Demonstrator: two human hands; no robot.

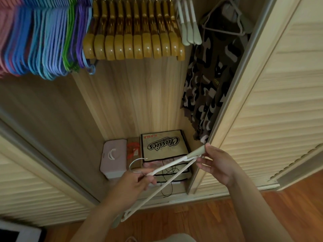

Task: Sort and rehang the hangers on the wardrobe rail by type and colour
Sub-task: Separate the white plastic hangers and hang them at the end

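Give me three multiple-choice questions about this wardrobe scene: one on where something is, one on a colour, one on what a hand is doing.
1. Where do the white hangers already on the rail hang?
A. Left of the pink ones
B. Between the wooden hangers and the camouflage garment
C. On the floor

2. What colour is the hanger in hand?
A. White
B. Green
C. Purple

3. What is the left hand doing?
A. Hanging idle
B. Pressing on the door
C. Gripping the hanger near its metal hook

Answers:
1 B: they sit right of the wooden row and left of the garment.
2 A: its arms are white with pale greyish tips.
3 C: its fingers curl round the neck, while the right hand pinches the far tip.
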